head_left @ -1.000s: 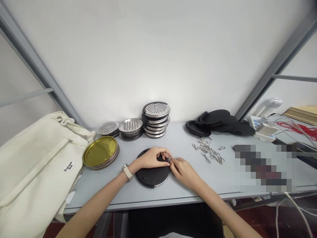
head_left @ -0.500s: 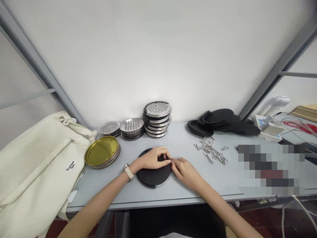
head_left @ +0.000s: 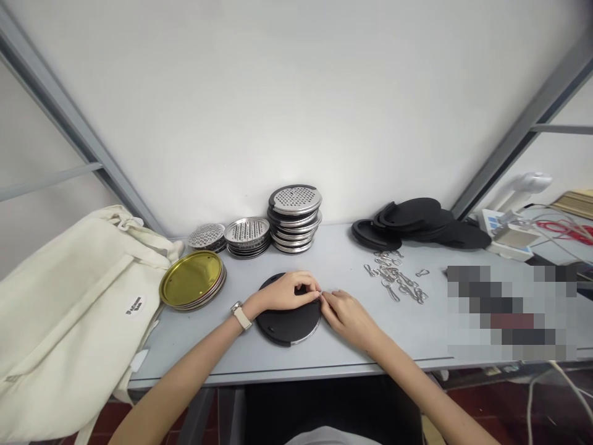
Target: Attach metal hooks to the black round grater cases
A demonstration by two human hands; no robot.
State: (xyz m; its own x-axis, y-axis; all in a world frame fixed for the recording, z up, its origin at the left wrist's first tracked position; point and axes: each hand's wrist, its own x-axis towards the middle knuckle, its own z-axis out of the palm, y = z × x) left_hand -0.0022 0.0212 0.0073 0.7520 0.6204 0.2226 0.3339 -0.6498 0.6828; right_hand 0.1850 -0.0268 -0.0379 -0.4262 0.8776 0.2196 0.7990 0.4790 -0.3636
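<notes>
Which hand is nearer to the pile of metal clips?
Right. The right hand is at the right edge of the black disc, with the clips beyond it and to its right. The left hand lies over the disc, farther left.

Bench [head_left: 343,259], nr front edge: 1 blk disc [head_left: 296,322]. Back edge, L to R: 3 stacks of silver perf. discs [head_left: 248,230], 1 pile of blk pcs [head_left: 414,213], qty unclear. Nr L edge: 1 gold-topped stack [head_left: 192,277], 1 cream bag [head_left: 69,309]. R of ctr: 1 lone clip [head_left: 422,272], 1 clip heap [head_left: 393,273], exact qty unclear.
</notes>
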